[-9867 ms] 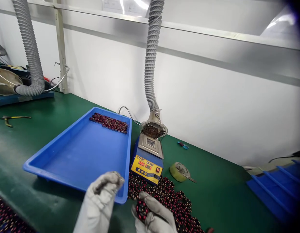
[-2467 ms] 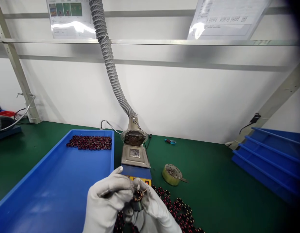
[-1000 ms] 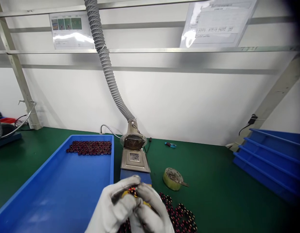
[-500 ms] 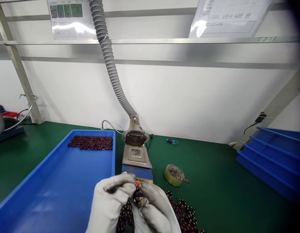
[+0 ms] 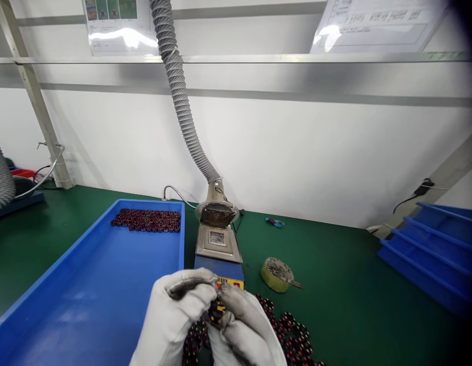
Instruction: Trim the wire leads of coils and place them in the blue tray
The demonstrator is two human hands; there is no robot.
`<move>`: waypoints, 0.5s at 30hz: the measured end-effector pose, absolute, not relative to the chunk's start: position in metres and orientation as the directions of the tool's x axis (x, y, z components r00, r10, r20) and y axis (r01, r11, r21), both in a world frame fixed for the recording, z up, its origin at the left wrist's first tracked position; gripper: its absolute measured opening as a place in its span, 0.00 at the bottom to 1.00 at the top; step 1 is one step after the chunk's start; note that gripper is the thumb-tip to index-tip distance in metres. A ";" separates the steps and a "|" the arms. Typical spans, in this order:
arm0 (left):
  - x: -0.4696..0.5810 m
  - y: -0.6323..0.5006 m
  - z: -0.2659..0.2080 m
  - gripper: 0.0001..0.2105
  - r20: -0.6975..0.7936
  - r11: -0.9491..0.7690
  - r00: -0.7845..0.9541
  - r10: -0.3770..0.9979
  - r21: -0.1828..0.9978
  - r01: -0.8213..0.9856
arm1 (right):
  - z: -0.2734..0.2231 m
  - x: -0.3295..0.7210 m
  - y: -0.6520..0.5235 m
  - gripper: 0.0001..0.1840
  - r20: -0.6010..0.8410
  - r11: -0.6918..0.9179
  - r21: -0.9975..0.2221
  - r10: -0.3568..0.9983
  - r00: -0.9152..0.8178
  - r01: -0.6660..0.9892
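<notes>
Both my hands wear white gloves with dark, dirty fingertips. They meet at the lower middle of the view, their fingertips pinched together around a small dark ring-shaped part (image 5: 216,311). My left hand (image 5: 173,315) grips it from the left, and my right hand (image 5: 245,325) closes on it from the right. Fingers cover most of the part, so its details are hidden. Loose dark rings with red and pale spots (image 5: 291,333) lie on the green bench by my right hand. More of them show below, between the hands.
Left stands a long blue tray (image 5: 87,284) with packed dark rings (image 5: 148,220) at its far end. Ahead is a blue metal-topped device (image 5: 219,245) under a grey hose (image 5: 182,96). A round tin (image 5: 274,277) holds a flat tool. Blue trays (image 5: 434,254) stack at right.
The view has shifted slightly, so the bench things sit a little further right. Both hands stay together on the small ring part, with only slight finger movement.
</notes>
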State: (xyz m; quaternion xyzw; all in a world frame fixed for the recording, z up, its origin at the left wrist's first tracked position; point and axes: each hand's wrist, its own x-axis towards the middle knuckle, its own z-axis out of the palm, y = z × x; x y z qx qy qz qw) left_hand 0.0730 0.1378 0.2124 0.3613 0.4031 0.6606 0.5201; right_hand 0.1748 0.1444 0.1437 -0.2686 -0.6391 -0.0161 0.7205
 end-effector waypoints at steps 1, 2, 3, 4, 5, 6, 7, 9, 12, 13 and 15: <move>0.071 0.138 0.212 0.05 0.062 -0.130 -0.189 0.980 0.918 -0.374 | 0.143 0.175 0.144 0.14 0.931 0.859 -0.363 0.320 0.174 0.361; 0.069 0.138 0.211 0.05 0.072 -0.133 -0.177 0.982 0.922 -0.363 | 0.143 0.175 0.144 0.14 0.931 0.860 -0.362 0.318 0.178 0.359; 0.066 0.139 0.209 0.05 0.087 -0.146 -0.170 0.982 0.916 -0.373 | 0.144 0.174 0.144 0.14 0.929 0.857 -0.367 0.318 0.190 0.362; 0.062 0.139 0.208 0.05 0.105 -0.174 -0.188 0.977 0.900 -0.401 | 0.145 0.173 0.144 0.13 0.923 0.848 -0.379 0.319 0.213 0.370; 0.059 0.140 0.206 0.06 0.119 -0.212 -0.230 0.966 0.873 -0.440 | 0.146 0.172 0.144 0.13 0.917 0.838 -0.392 0.322 0.236 0.379; 0.056 0.141 0.204 0.07 0.132 -0.257 -0.280 0.951 0.840 -0.478 | 0.148 0.171 0.144 0.12 0.912 0.829 -0.402 0.325 0.251 0.388; 0.054 0.141 0.203 0.08 0.135 -0.291 -0.324 0.936 0.817 -0.499 | 0.149 0.171 0.144 0.12 0.909 0.824 -0.409 0.328 0.257 0.392; 0.053 0.142 0.204 0.10 0.113 -0.270 -0.326 0.939 0.828 -0.491 | 0.150 0.170 0.144 0.14 0.909 0.826 -0.411 0.337 0.246 0.385; 0.058 0.140 0.210 0.14 0.073 -0.124 -0.133 0.988 0.896 -0.426 | 0.149 0.171 0.146 0.17 0.910 0.854 -0.403 0.332 0.250 0.331; 0.061 0.139 0.212 0.14 0.068 -0.096 -0.084 0.994 0.911 -0.400 | 0.148 0.171 0.147 0.18 0.909 0.861 -0.402 0.335 0.246 0.313; 0.066 0.136 0.212 0.11 0.069 -0.093 -0.078 0.995 0.927 -0.362 | 0.147 0.171 0.148 0.19 0.914 0.868 -0.399 0.352 0.201 0.294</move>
